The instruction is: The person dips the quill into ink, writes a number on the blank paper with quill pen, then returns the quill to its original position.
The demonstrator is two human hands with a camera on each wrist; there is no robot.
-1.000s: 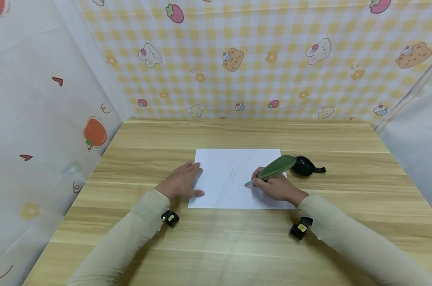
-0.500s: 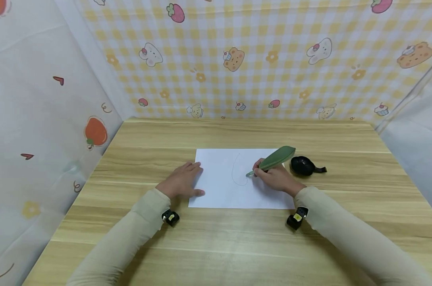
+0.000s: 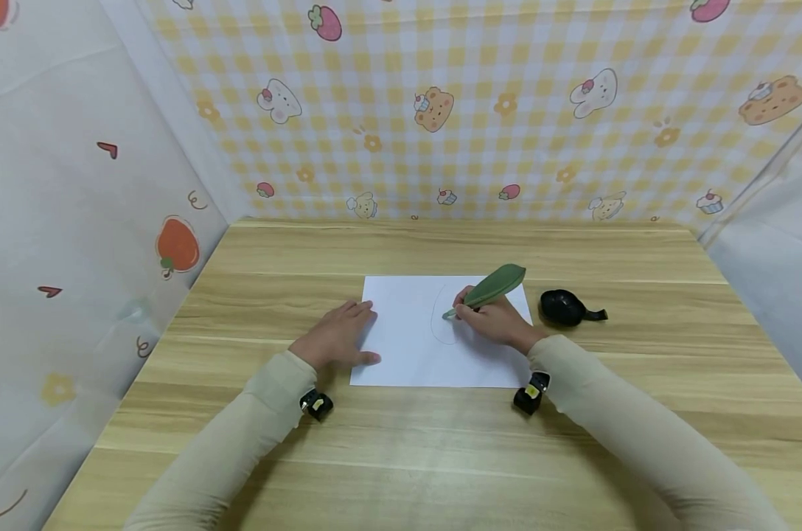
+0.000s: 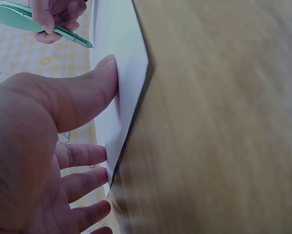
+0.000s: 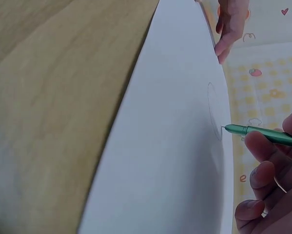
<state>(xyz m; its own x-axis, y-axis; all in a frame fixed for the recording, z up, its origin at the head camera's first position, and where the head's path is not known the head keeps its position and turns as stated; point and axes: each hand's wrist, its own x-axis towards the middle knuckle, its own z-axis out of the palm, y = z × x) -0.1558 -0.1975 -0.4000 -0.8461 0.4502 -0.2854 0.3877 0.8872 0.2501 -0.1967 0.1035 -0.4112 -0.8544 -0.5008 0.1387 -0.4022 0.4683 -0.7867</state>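
A white sheet of paper (image 3: pixel 401 365) lies on the wooden table with a thin curved line drawn near its middle. My left hand (image 3: pixel 337 335) rests spread at the sheet's left edge, thumb and fingertips touching the paper; the thumb (image 4: pixel 87 92) presses on it in the left wrist view. My right hand (image 3: pixel 497 321) pinches a green pen (image 3: pixel 497 284) with a leaf-shaped top, tilted up to the right. The pen's fine tip (image 5: pixel 224 127) is right at the drawn loop (image 5: pixel 209 100) in the right wrist view.
A black rounded object (image 3: pixel 563 307) with a short stem lies right of the paper. Wood-grain table (image 3: pixel 374 457) extends around the sheet. Behind it hangs a yellow checked cloth (image 3: pixel 474 147) with cartoon prints, and a white printed cloth (image 3: pixel 96 214) covers the left side.
My right hand has moved the pen up and a little left across the paper, following the curve's bottom and then inward. My left hand has stayed in place.
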